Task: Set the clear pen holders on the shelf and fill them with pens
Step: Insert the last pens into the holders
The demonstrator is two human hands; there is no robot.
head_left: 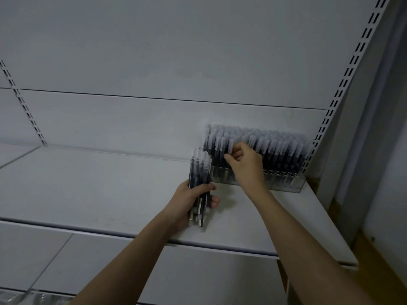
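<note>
Clear pen holders stand in a row at the back right of the white shelf, packed with upright dark pens with frosted caps. My left hand grips a bundle of the same pens, held upright just left of the holders. My right hand reaches into the front left part of the row and pinches one pen by its cap between thumb and fingers. The holders' lower left side is hidden behind my right hand.
A slotted upright runs up the shelf's right end, right next to the holders. Another slotted upright stands at the far left. The back panel rises behind. A lower shelf lies beneath.
</note>
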